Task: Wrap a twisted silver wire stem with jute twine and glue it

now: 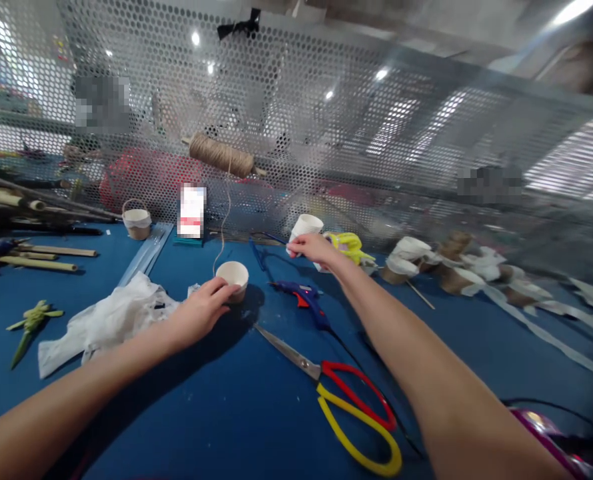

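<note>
A small white paper cup (234, 272) stands on the blue table, and my left hand (207, 308) has its fingers curled against the cup's near left side. Twine hangs down behind this cup. Further off to the right, my right hand (312, 248) is closed, fingertips pressed together in front of white stacked cups (306, 225). What those fingertips hold, if anything, I cannot make out. Between my arms lie a blue glue gun (301, 293) with a red trigger and large scissors (304, 365) with red and yellow handles, blades slightly apart.
A twine spool (221, 155) is mounted on the perforated metal screen (286, 100). Crumpled white cloth (116, 317) and a green woven figure (34, 323) lie left. A phone (191, 212) leans at the back. Wrapped cups (401, 267) and white ribbon (531, 327) occupy the right.
</note>
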Available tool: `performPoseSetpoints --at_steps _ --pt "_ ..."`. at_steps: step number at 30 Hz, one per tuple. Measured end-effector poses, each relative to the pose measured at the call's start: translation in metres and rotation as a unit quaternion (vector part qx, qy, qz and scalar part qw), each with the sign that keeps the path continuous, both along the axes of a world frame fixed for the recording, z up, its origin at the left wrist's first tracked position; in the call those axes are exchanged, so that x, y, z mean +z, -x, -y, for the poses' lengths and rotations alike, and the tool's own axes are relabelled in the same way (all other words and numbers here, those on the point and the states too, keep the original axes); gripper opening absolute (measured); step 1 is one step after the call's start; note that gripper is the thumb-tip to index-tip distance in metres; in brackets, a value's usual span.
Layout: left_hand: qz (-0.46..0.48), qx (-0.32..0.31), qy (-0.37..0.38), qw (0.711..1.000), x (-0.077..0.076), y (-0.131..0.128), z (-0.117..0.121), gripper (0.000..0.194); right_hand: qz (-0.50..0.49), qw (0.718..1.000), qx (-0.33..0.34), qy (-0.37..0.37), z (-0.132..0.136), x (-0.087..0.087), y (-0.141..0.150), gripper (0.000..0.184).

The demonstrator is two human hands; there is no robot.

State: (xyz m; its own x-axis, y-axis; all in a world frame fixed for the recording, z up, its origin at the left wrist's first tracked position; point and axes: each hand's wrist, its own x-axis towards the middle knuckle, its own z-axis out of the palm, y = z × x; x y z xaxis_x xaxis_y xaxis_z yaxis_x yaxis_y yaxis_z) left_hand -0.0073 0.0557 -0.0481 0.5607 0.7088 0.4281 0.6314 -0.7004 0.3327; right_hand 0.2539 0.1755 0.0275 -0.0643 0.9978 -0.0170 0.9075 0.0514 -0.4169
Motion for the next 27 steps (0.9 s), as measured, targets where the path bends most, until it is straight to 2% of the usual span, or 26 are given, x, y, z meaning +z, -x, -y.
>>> performPoseSetpoints --at_steps 3,7,11,16,19,25,27 --pt "0.010 0.020 -0.024 0.999 0.010 0.007 0.002 0.023 0.030 0.999 0.004 0.029 -0.014 -0.016 0.016 0.028" --pt "-0.060 -0.005 -0.007 0.998 0.024 0.013 0.013 0.019 0.057 0.996 0.030 0.054 -0.020 -0.032 0.026 0.026" --pt "-0.108 -0.018 0.011 0.994 0.032 0.014 0.024 0.019 0.081 0.993 0.069 0.060 -0.022 -0.038 0.027 0.026" --pt "-0.117 -0.020 0.004 0.993 0.036 0.014 0.029 0.020 0.100 0.989 0.098 0.045 -0.023 -0.041 0.030 0.027" --pt "-0.120 -0.017 0.005 0.993 0.036 0.015 0.031 0.018 0.108 0.989 0.102 0.024 -0.028 -0.036 0.023 0.027" --pt "-0.129 -0.014 -0.006 0.992 0.033 0.013 0.032 0.019 0.153 0.984 0.082 -0.042 -0.049 0.003 -0.011 0.027" --pt "-0.125 -0.016 -0.010 0.992 0.032 0.013 0.032 0.020 0.169 0.980 0.082 -0.062 -0.055 0.011 -0.017 0.026"
